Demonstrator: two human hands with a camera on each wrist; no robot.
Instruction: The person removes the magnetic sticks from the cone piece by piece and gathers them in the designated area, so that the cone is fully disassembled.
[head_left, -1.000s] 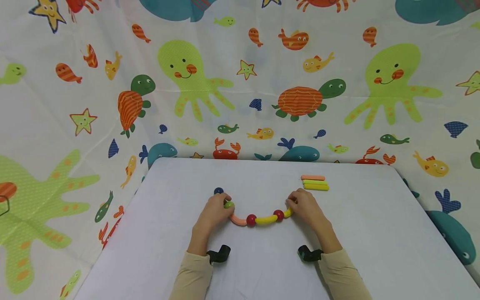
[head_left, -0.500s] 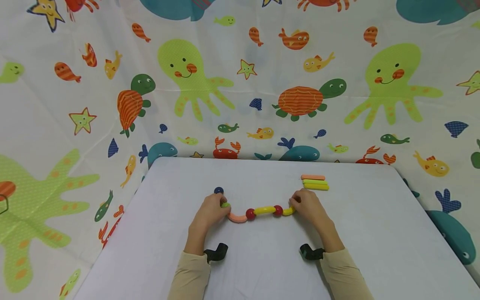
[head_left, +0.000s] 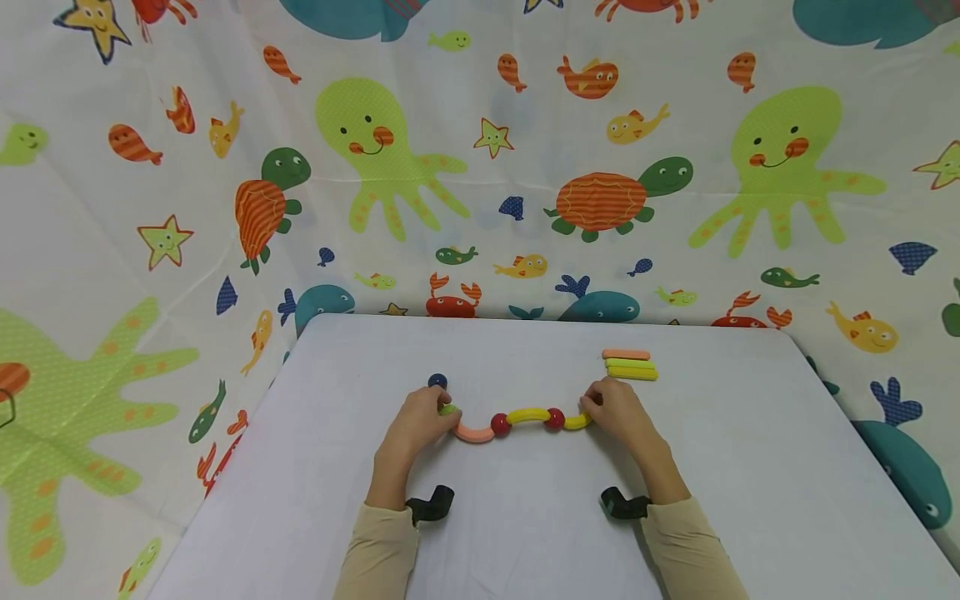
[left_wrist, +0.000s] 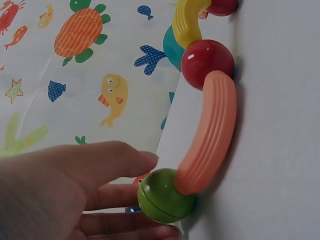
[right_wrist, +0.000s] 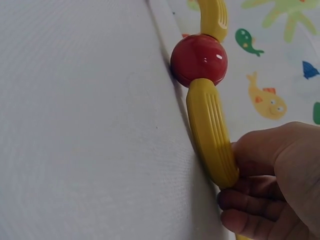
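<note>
A chain of balls and curved pieces lies between the two hands. My left hand (head_left: 418, 419) grips the green ball (left_wrist: 166, 195) at the left end, its thumb over the ball and fingers behind. Joined to that ball is a ridged salmon piece (left_wrist: 212, 132), followed by a red ball (head_left: 501, 425), a yellow piece (head_left: 528, 415), a second red ball (head_left: 555, 419) and another yellow piece (right_wrist: 211, 132). My right hand (head_left: 618, 408) pinches the far end of that last piece; a bit of yellow shows below its fingers in the right wrist view.
A dark blue ball (head_left: 438, 381) sits just beyond my left hand. Behind my right hand lie a salmon stick (head_left: 626, 355) and two yellow-green sticks (head_left: 632, 373) side by side. A patterned cloth (head_left: 480, 208) hangs behind the white table (head_left: 300, 500).
The chain's middle has moved away from me and now bows upward at the central yellow piece. My left hand has shifted slightly left, my right slightly right.
</note>
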